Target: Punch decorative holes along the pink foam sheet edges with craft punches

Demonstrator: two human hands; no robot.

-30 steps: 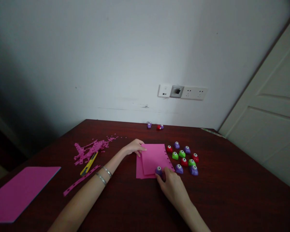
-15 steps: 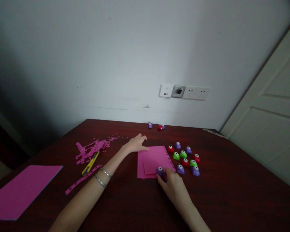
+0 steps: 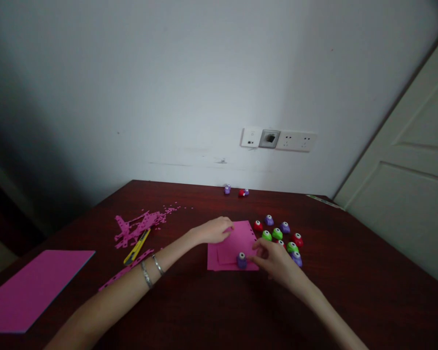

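Note:
Pink paper sheets lie stacked on the dark table, the top one with a row of small holes along its right edge. My left hand rests over the stack's left part, fingers slightly bent and apart, holding nothing I can see. On the lower edge of the sheets stands a purple craft punch with a white button. Just right of it is my right hand, thumb and forefinger apart at the paper's right edge. Its other fingers are partly hidden. Green punches, red punches and purple punches cluster beyond this hand.
To the left lie pink paper scraps, a yellow utility knife and a punched pink strip. A large pink sheet sits at the left edge. More punches stand at the back near the wall.
My right hand has let go of the purple punch and shifted right, leaving it on the paper. My left hand has moved right and nearer, over the sheets.

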